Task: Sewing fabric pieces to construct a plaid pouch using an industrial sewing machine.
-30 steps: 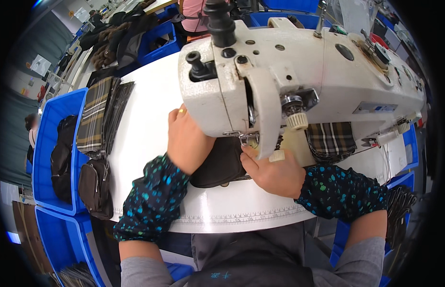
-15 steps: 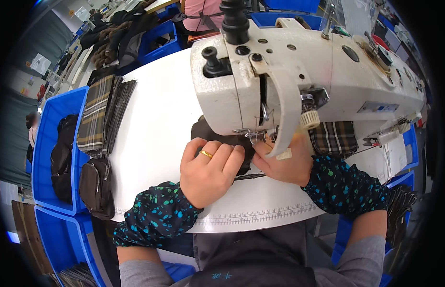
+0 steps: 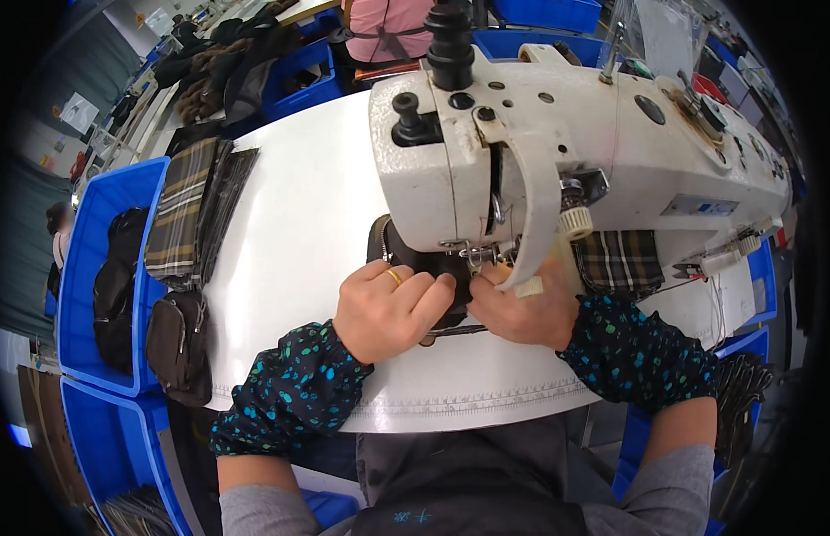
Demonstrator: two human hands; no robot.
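Note:
A dark brown fabric bag piece (image 3: 406, 255) with a metal zipper along its left edge lies under the head of a white sewing machine (image 3: 522, 170). My left hand (image 3: 390, 311), a gold ring on one finger, is closed on the near left part of the piece with its fingers curled. My right hand (image 3: 526, 308) pinches the piece's right edge close to the presser foot (image 3: 475, 254). The machine's curved guard arm partly covers the right fingers. Between the hands the fabric is mostly hidden.
Plaid fabric panels (image 3: 184, 210) are stacked at the left, with a finished-looking dark pouch (image 3: 176, 344) nearer. Blue bins (image 3: 75, 295) line the table's left side. Another plaid stack (image 3: 622, 263) lies right of the machine head, near red-handled snips (image 3: 689, 270). A person in pink (image 3: 388, 31) sits beyond.
The bag piece has shifted and turned a little, so its zipper edge now shows at the left. My left hand's fingers have curled tighter; the right hand stays by the presser foot.

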